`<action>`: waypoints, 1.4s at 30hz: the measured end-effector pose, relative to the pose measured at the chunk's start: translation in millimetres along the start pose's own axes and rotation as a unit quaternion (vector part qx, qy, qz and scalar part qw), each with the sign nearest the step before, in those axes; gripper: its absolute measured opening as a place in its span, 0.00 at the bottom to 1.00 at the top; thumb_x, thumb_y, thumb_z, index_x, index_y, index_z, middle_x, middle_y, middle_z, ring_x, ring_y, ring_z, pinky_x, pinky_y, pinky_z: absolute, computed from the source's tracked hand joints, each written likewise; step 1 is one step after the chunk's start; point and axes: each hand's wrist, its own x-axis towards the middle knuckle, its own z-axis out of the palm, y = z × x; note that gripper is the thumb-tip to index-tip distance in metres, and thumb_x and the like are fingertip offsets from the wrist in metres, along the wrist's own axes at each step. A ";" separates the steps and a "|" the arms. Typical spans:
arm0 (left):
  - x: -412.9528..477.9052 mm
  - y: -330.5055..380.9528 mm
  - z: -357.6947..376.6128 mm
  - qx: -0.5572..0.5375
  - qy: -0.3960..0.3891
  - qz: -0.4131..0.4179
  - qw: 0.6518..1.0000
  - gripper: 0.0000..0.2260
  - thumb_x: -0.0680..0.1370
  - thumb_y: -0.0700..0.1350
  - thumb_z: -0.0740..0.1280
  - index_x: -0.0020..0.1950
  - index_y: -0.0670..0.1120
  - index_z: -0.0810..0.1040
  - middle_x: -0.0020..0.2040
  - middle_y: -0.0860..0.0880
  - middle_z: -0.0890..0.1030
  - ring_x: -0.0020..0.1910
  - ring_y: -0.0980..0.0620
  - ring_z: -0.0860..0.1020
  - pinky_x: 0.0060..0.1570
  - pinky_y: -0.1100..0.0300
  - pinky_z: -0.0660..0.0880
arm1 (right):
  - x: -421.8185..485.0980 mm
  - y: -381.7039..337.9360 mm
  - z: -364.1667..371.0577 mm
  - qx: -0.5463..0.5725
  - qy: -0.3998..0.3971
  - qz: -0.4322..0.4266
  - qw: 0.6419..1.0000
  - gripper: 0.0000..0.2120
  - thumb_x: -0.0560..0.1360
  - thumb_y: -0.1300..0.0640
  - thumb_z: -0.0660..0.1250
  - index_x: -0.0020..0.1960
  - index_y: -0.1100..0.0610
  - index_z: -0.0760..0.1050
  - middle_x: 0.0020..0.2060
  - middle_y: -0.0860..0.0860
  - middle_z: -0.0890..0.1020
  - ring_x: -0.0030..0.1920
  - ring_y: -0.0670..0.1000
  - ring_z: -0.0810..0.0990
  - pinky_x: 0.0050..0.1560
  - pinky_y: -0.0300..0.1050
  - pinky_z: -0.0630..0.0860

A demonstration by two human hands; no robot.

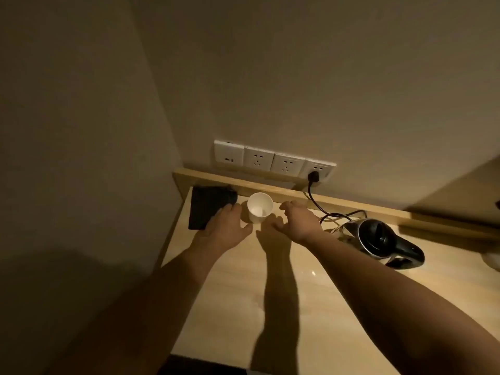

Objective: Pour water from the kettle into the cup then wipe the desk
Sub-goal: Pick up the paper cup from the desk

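Observation:
A white paper cup (259, 207) stands upright near the back of the light wooden desk (311, 307). Its inside looks empty. My left hand (227, 226) hovers just left of the cup with fingers apart, partly over a folded black cloth (208, 207) in the back left corner. To the right of the cup, my right hand (297, 220) is spread open and holds nothing. A steel kettle (378, 240) with a black lid and black handle sits at the right of the desk, away from both hands.
A row of white wall sockets (273, 159) runs above the desk's raised back ledge (243, 184). A black plug and cord (316, 196) lead from the rightmost socket down to the kettle. Walls close in on the left and back.

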 end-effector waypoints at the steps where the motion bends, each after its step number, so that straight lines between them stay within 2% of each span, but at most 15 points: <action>1: 10.9 -3.2 1.4 -0.009 -0.013 -0.001 1.000 0.26 0.80 0.56 0.73 0.74 0.46 0.72 0.68 0.45 0.77 0.64 0.44 0.77 0.59 0.48 0.80 | 9.5 -0.4 2.9 0.009 -0.014 0.008 1.000 0.30 0.76 0.41 0.73 0.73 0.54 0.72 0.67 0.54 0.79 0.62 0.56 0.79 0.58 0.55 0.80; 5: 44.1 -10.4 5.5 -0.022 -0.051 -0.003 0.998 0.30 0.77 0.54 0.77 0.74 0.45 0.72 0.70 0.43 0.76 0.68 0.42 0.76 0.63 0.45 0.79 | 30.2 -4.8 10.2 0.037 -0.041 0.045 0.997 0.36 0.72 0.44 0.79 0.74 0.56 0.70 0.68 0.56 0.78 0.64 0.58 0.78 0.61 0.58 0.79; 13: 74.6 -13.8 13.6 -0.117 -0.053 0.021 0.991 0.33 0.74 0.52 0.81 0.75 0.46 0.75 0.70 0.44 0.77 0.68 0.42 0.76 0.63 0.47 0.76 | 47.4 -8.5 23.0 0.093 -0.030 0.053 0.994 0.33 0.73 0.47 0.80 0.72 0.55 0.72 0.65 0.55 0.80 0.61 0.56 0.79 0.57 0.54 0.80; 17: 67.4 -17.4 14.1 -0.119 -0.050 0.011 0.992 0.30 0.75 0.50 0.81 0.73 0.46 0.76 0.69 0.44 0.78 0.66 0.43 0.77 0.62 0.48 0.77 | 42.0 -10.9 25.6 0.097 -0.031 0.045 0.994 0.32 0.73 0.49 0.79 0.72 0.55 0.72 0.66 0.54 0.80 0.63 0.55 0.79 0.56 0.49 0.77; 21: 46.3 -14.0 12.3 -0.107 -0.055 0.001 0.993 0.24 0.78 0.47 0.78 0.71 0.44 0.77 0.67 0.44 0.78 0.64 0.43 0.79 0.62 0.47 0.80 | 25.6 -15.2 23.5 0.097 -0.034 0.038 0.994 0.28 0.75 0.49 0.78 0.70 0.55 0.73 0.63 0.54 0.82 0.58 0.56 0.80 0.51 0.48 0.76; 24: 23.4 -5.9 16.4 -0.129 -0.068 0.007 0.989 0.17 0.82 0.43 0.73 0.71 0.44 0.79 0.65 0.44 0.82 0.62 0.44 0.81 0.61 0.47 0.82 | 5.6 -21.8 23.4 0.106 -0.049 0.004 0.993 0.22 0.80 0.53 0.73 0.70 0.57 0.74 0.62 0.55 0.83 0.58 0.57 0.83 0.57 0.52 0.80; 27: 2.9 5.2 27.2 -0.127 -0.090 0.007 0.988 0.12 0.84 0.41 0.67 0.68 0.46 0.81 0.62 0.44 0.83 0.60 0.44 0.82 0.58 0.48 0.83 | -11.3 -29.8 31.9 0.105 -0.041 -0.029 0.993 0.14 0.83 0.56 0.67 0.68 0.57 0.77 0.61 0.56 0.84 0.58 0.56 0.83 0.58 0.48 0.79; 30: 10.6 -2.7 28.9 -0.145 -0.105 0.029 0.983 0.15 0.81 0.46 0.72 0.68 0.50 0.79 0.64 0.49 0.80 0.59 0.48 0.81 0.59 0.45 0.82 | -6.0 -32.4 32.8 0.089 -0.042 -0.058 0.994 0.16 0.81 0.58 0.68 0.68 0.54 0.77 0.61 0.54 0.84 0.59 0.57 0.82 0.56 0.48 0.77; 32: 12.8 -18.7 33.4 -0.159 -0.117 0.049 0.979 0.25 0.78 0.50 0.76 0.73 0.52 0.75 0.70 0.50 0.77 0.63 0.51 0.78 0.61 0.49 0.80 | -0.1 -27.4 37.7 0.086 -0.032 -0.069 0.993 0.17 0.80 0.58 0.67 0.69 0.54 0.77 0.63 0.54 0.83 0.61 0.58 0.80 0.60 0.53 0.77; 35: -6.0 -30.4 53.4 -0.156 -0.140 0.060 0.976 0.37 0.75 0.57 0.77 0.81 0.55 0.67 0.77 0.53 0.72 0.70 0.50 0.75 0.67 0.47 0.78 | -19.3 -15.5 50.4 0.118 -0.095 -0.043 0.988 0.29 0.78 0.58 0.70 0.78 0.55 0.70 0.76 0.53 0.73 0.73 0.57 0.73 0.71 0.55 0.72; 37: -6.9 -28.6 63.0 -0.144 -0.120 0.044 0.981 0.34 0.79 0.53 0.75 0.83 0.53 0.65 0.79 0.50 0.71 0.72 0.46 0.75 0.69 0.42 0.77 | -25.1 -5.3 52.3 0.138 -0.129 -0.042 0.981 0.34 0.76 0.61 0.72 0.80 0.54 0.66 0.82 0.52 0.64 0.76 0.57 0.70 0.72 0.52 0.72; 39: -3.0 -25.8 64.9 -0.119 -0.094 0.024 0.988 0.29 0.83 0.48 0.69 0.84 0.52 0.64 0.77 0.47 0.75 0.70 0.43 0.77 0.68 0.40 0.78 | -24.8 -0.6 52.7 0.146 -0.129 -0.045 0.980 0.36 0.77 0.63 0.72 0.82 0.53 0.63 0.83 0.52 0.60 0.75 0.57 0.72 0.67 0.46 0.74; 42: -5.4 -17.8 59.1 -0.115 -0.082 0.019 0.990 0.23 0.86 0.47 0.64 0.82 0.53 0.68 0.69 0.46 0.81 0.63 0.44 0.81 0.62 0.41 0.81 | -27.2 -0.6 53.0 0.190 -0.106 -0.019 0.976 0.31 0.81 0.62 0.69 0.82 0.54 0.63 0.80 0.54 0.67 0.69 0.58 0.77 0.64 0.45 0.75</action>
